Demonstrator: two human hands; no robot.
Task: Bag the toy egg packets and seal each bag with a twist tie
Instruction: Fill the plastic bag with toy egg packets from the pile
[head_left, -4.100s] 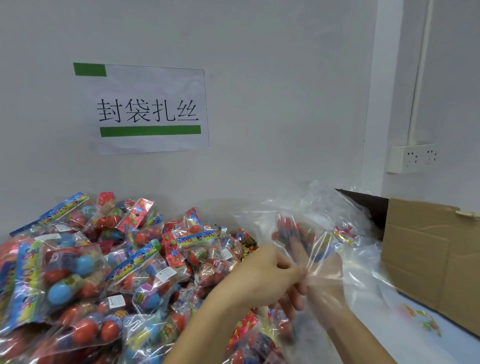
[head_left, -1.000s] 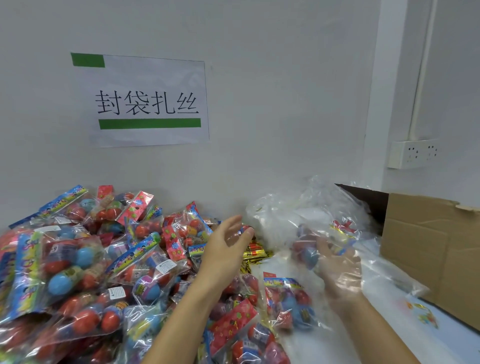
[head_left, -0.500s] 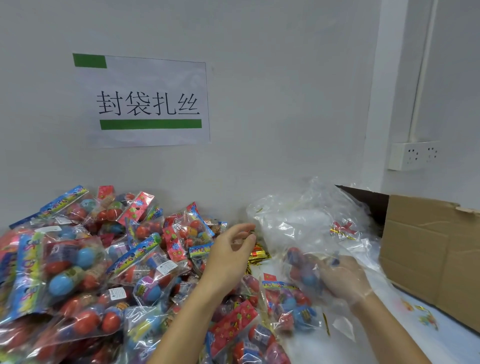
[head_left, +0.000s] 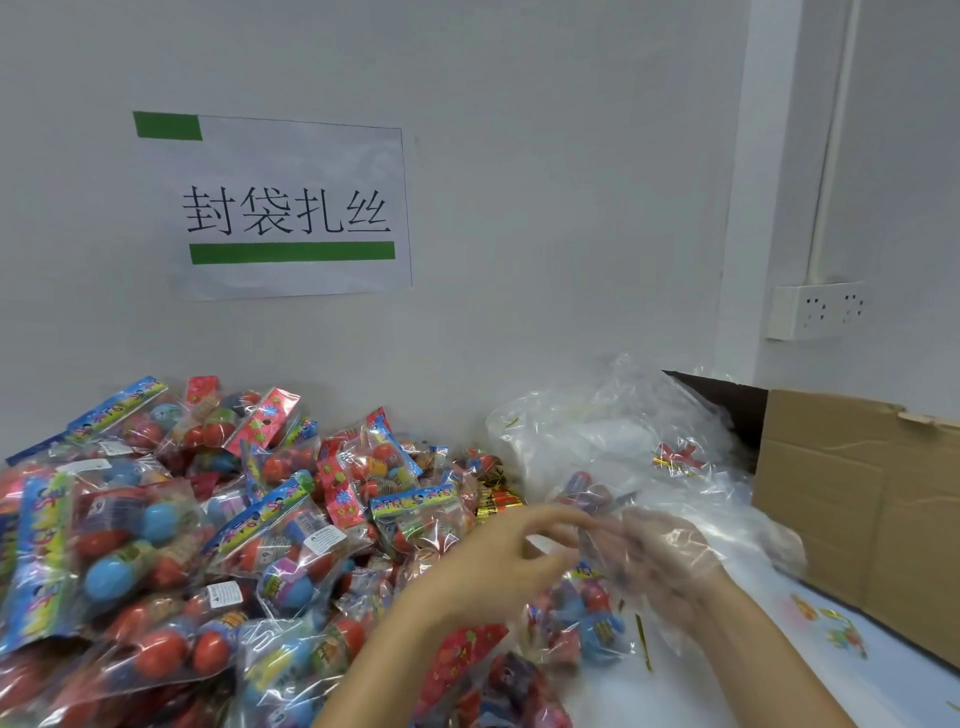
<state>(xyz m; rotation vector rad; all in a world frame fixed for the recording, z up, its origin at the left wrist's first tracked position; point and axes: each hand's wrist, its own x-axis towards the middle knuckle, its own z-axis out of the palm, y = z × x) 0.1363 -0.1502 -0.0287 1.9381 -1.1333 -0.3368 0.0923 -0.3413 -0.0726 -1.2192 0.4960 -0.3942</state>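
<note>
Fingers of the left hand (head_left: 498, 564) have reached the bag (head_left: 670, 545).

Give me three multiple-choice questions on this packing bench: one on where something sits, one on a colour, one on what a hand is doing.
1. Where is the cardboard box?
A. far right
B. far left
C. under the sign

2. What colour are the bars on the wall sign?
A. red
B. green
C. blue

3. What is the right hand doing?
A. resting flat on the table
B. inside a clear plastic bag
C. holding scissors

Answers: 1 A, it stands at the right edge; 2 B, both bars are green; 3 B, clear film covers the hand.
</note>
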